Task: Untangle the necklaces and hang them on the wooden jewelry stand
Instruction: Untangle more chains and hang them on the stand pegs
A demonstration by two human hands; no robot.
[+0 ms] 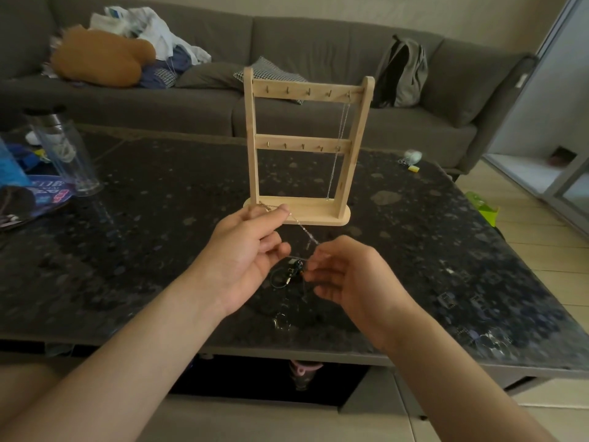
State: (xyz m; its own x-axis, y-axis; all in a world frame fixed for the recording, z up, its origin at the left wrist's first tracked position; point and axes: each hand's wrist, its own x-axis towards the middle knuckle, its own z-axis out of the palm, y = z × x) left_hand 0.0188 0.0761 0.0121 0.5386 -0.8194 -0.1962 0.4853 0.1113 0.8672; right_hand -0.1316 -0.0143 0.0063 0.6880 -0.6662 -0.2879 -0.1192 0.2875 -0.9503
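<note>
Fingers of left hand [245, 250] and right hand [347, 275] pinch silver chain [302, 226]

Both bare forearms are extended forward; the left hand [243, 250] is raised, fingers curled; the right hand [345, 275] is held lower, fingertips pinched.

Home living room, grey sofa [287, 116], coffee table [159, 234]

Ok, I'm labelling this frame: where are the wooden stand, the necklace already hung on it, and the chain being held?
wooden stand [251, 122], head view, left upright.
hung necklace [343, 122], head view, stretch below the top rail.
held chain [302, 226], head view, taut middle span.
</note>
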